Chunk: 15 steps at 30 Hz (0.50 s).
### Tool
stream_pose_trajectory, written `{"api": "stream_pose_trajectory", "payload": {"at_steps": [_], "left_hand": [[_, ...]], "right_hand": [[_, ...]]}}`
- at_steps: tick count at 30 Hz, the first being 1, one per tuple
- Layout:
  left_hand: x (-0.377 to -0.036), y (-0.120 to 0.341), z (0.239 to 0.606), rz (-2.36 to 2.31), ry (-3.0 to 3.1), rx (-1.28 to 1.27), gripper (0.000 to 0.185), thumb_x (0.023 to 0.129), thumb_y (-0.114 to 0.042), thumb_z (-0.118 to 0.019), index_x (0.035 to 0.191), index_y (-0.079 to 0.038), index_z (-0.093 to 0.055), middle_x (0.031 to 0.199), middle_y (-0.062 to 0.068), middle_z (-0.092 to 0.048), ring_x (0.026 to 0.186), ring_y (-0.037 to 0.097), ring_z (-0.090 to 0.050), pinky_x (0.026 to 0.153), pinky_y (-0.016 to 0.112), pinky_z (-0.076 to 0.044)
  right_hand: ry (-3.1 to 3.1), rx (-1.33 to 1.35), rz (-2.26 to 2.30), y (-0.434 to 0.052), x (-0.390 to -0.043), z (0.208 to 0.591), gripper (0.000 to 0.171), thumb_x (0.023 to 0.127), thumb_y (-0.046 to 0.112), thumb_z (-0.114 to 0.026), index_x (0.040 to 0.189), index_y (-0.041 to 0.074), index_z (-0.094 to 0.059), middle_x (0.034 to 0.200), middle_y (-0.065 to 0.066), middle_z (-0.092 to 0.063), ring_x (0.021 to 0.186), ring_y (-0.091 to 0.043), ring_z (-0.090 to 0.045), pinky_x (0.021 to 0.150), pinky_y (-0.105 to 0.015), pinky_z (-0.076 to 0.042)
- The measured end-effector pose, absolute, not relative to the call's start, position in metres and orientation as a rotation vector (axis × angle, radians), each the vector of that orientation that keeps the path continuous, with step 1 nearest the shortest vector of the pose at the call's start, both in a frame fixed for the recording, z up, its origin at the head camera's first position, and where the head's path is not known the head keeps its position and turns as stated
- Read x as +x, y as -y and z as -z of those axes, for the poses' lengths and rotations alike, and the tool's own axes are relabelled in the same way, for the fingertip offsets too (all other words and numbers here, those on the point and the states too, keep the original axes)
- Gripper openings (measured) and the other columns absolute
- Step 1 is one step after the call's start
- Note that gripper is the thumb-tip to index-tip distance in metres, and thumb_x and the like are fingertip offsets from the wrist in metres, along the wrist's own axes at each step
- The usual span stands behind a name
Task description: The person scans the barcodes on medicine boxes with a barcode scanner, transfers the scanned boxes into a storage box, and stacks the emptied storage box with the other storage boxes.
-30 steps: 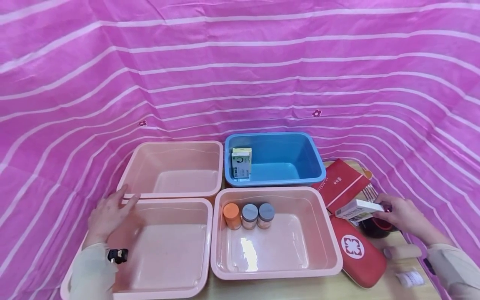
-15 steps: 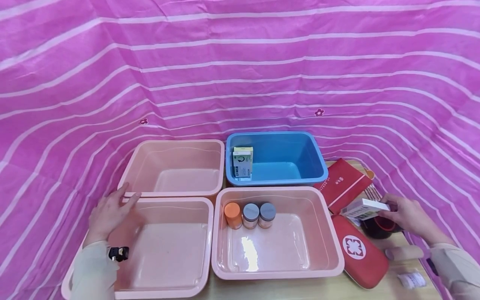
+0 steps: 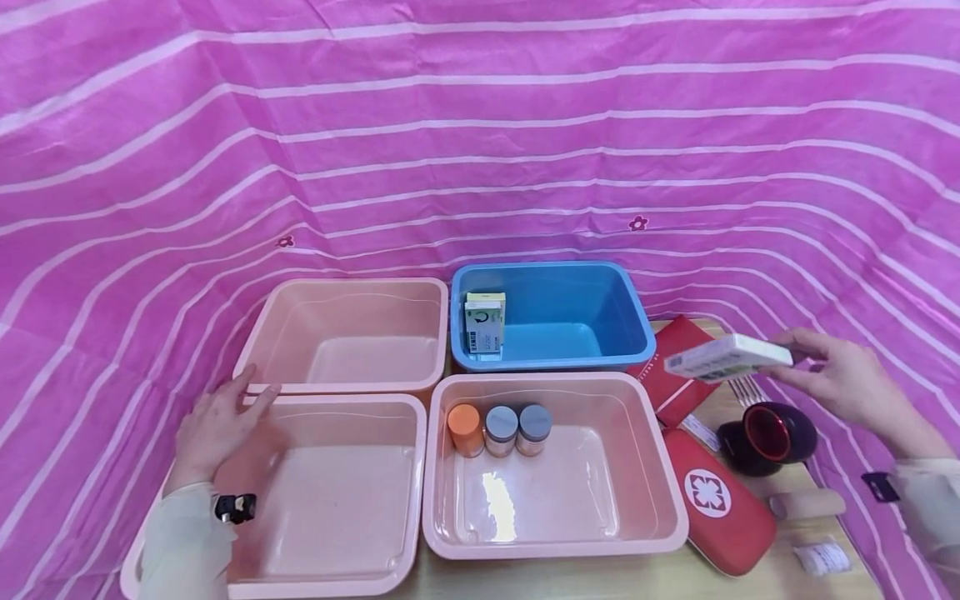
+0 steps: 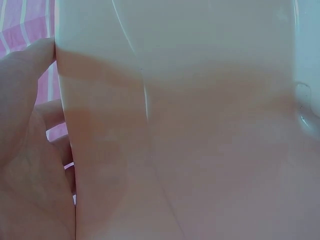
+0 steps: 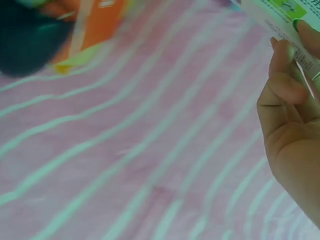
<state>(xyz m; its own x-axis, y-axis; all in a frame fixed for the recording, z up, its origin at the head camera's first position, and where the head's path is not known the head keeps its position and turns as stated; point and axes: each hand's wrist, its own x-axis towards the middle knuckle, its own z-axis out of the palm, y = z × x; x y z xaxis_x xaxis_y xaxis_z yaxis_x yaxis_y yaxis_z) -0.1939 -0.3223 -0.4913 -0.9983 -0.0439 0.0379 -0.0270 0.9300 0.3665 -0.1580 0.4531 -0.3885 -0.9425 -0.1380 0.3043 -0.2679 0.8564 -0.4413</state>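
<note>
My right hand (image 3: pixel 855 379) pinches a white medicine box (image 3: pixel 727 358) by one end, thumb on one face and fingers on the other. The box is held up over the red booklet (image 3: pixel 667 400); its green label shows in the right wrist view (image 5: pixel 287 10). Below the hand sits a dark rounded cup with a red inside (image 3: pixel 780 432). My left hand (image 3: pixel 213 429) rests with relaxed, spread fingers at the left rim of the front-left pink bin (image 3: pixel 337 492), touching its edge. Several medicine boxes (image 3: pixel 483 325) stand upright in the blue bin (image 3: pixel 551 362).
Three lidded jars, one orange (image 3: pixel 466 429), stand in the front-right pink bin (image 3: pixel 555 546). Another pink bin (image 3: pixel 345 308) is at back left. On the right lie a red zip case (image 3: pixel 720 504), a fork (image 3: pixel 746 390), a beige roll (image 3: pixel 808 504) and a small clear packet (image 3: pixel 822 558).
My right hand has lifted the medicine box and moved up and to the right, uncovering the dark cup and a white strip beneath. The left hand stays in place.
</note>
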Motion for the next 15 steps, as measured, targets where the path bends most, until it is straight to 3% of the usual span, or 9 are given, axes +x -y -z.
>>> {"api": "stream_pose_trajectory", "payload": {"at_steps": [3,7,15], "left_hand": [[-0.194,0.324,0.491,0.574,3.042,0.057,0.074,0.103,-0.055,-0.049,0.156,-0.003,-0.039,0.134,0.038,-0.057,0.118,0.067,-0.05,0.083,0.076,-0.043],[-0.193,0.325,0.491,0.576,3.038,0.056,0.074,0.103,-0.055,-0.049,0.156,-0.004,-0.04,0.13,0.037,-0.06,0.116,0.067,-0.051,0.082,0.076,-0.044],[-0.195,0.325,0.494,0.578,3.011,0.032,0.072,0.103,-0.054,-0.051,0.154,-0.004,-0.043,0.127,0.034,-0.063,0.112,0.065,-0.055,0.078,0.073,-0.045]], "right_hand": [[2.741,0.342,-0.817,-0.43,-0.172,0.367,0.032,0.075,-0.002,-0.086,0.104,0.003,-0.074,0.082,0.015,-0.071,0.076,0.015,-0.058,0.068,-0.001,-0.046],[2.808,0.43,-0.791,-0.392,-0.199,0.351,0.032,0.082,0.007,-0.085,0.112,0.006,-0.075,0.094,-0.005,-0.077,0.08,0.013,-0.061,0.069,-0.006,-0.049],[2.982,0.615,-0.82,-0.304,-0.273,0.366,0.032,0.09,0.013,-0.08,0.119,0.003,-0.07,0.109,-0.019,-0.076,0.089,-0.029,-0.072,0.068,-0.029,-0.058]]}}
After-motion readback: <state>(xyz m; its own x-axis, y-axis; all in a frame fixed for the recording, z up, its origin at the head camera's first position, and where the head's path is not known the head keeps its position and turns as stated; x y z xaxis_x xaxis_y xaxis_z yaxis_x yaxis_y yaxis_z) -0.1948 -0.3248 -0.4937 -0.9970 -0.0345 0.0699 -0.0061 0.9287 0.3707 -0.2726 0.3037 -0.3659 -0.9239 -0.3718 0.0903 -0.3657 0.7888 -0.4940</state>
